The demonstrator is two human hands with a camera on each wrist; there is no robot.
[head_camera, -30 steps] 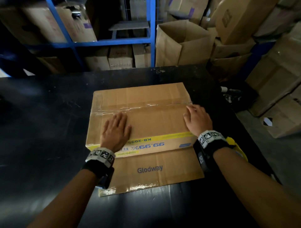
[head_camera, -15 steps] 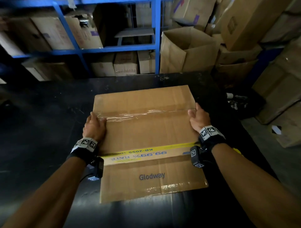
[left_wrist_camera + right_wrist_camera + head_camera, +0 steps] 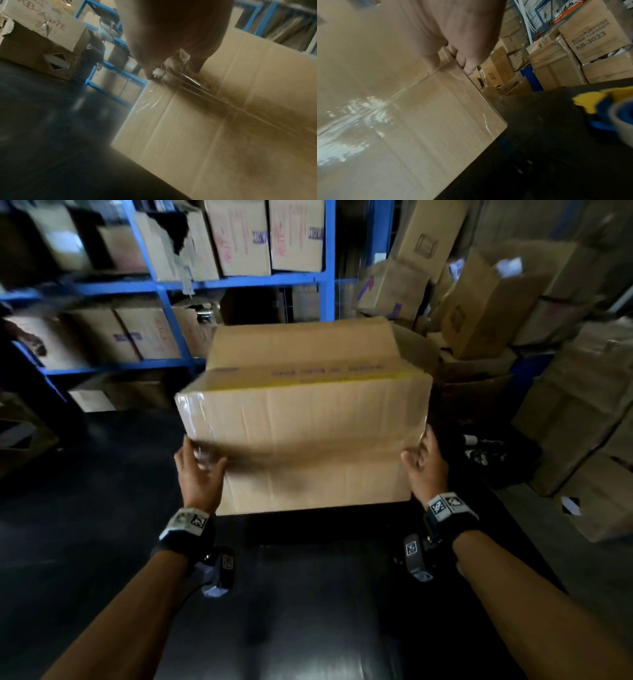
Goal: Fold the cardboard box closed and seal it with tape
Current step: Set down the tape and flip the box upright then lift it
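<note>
On black table [image 3: 102, 542], box [image 3: 308, 440] tipped up on near edge, taped face toward camera, far flaps open at top. Motion blur smears tape seam [image 3: 223, 102]; printing on yellow band unreadable. Box's lower edge meets table, contact in shadow. Left hand [image 3: 200, 474] grips left edge at seam, thumb on front, fingers wrapped behind, hidden. Right hand [image 3: 426, 470] clasps right edge, fingers [image 3: 462, 63] curled round cardboard. Tape dispenser [image 3: 607, 115] right on table, cut off by frame. Shelves [image 3: 239, 282], stacked cartons behind.
</note>
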